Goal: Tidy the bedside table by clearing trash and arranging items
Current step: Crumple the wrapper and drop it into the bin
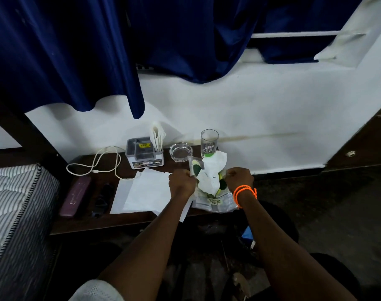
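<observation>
A clear plastic packet (215, 199) with green print lies at the right end of the dark bedside table (102, 222). Its mouth is held apart by both hands: my left hand (180, 183) grips the left edge and my right hand (239, 178), with orange bands on the wrist, pinches the right edge. Crumpled white paper (211, 172) sticks up out of the packet between the hands. Flat white paper sheets (146, 192) lie just left of my left hand.
Behind the packet stand a drinking glass (209, 142), a glass ashtray (180, 151) and a grey organiser box (144, 153) holding napkins. A white cable (98, 164), a maroon case (76, 196) and dark sunglasses (102, 198) lie to the left, beside a striped mattress (13, 205).
</observation>
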A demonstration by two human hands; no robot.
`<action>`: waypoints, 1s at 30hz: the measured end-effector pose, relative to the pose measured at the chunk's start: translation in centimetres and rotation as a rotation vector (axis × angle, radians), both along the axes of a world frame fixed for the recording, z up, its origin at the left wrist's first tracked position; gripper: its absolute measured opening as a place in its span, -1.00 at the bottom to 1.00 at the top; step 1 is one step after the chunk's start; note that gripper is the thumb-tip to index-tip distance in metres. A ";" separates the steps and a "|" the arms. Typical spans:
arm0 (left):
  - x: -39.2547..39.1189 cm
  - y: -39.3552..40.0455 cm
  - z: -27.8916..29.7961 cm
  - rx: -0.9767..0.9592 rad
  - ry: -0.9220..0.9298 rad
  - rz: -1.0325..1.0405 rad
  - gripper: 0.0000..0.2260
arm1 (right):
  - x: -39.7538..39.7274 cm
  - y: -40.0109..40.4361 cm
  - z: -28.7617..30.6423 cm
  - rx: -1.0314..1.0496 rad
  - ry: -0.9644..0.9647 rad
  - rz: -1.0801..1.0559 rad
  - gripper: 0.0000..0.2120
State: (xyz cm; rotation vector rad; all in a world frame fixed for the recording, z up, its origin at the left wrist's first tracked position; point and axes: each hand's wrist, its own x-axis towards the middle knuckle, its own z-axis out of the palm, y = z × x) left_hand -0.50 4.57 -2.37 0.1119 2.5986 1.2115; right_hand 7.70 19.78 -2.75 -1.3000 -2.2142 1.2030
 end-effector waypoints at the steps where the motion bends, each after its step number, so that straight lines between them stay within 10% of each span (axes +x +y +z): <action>1: 0.2 0.5 0.2 0.016 -0.002 -0.020 -0.88 | 0.5 0.4 0.3 -0.007 0.009 -0.023 -0.86; 30: 15.1 15.9 -14.6 -0.054 -0.106 -0.524 -0.73 | 15.8 10.9 -12.1 -0.212 -0.227 -0.357 -0.92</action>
